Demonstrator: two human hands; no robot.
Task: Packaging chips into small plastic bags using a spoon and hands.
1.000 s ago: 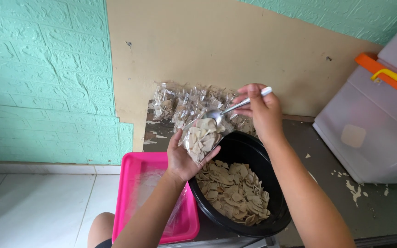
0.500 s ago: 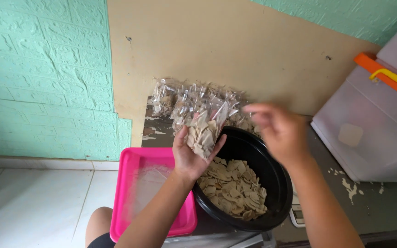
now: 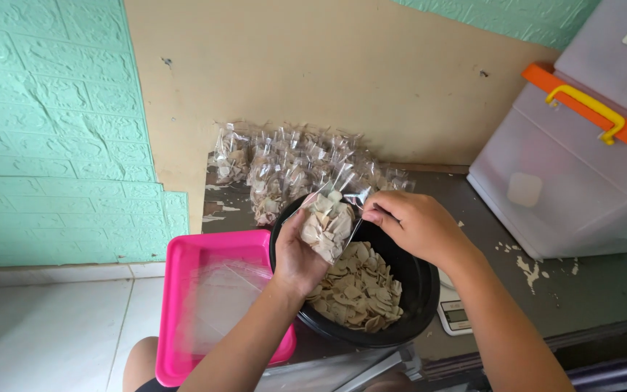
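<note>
So the spoon that was in the right hand (image 3: 414, 225) a second ago is gone from view, and that hand has come in to pinch the open top edge of the small clear bag of chips (image 3: 326, 226), which the left hand (image 3: 297, 255) cups from below, right over the black bowl (image 3: 408, 305). Looks like scooping's done for this bag and it's on to closing it. The pink tray (image 3: 183, 319) sits just left of the left hand, and the filled bags (image 3: 284, 163) are piled beyond both hands.
</note>
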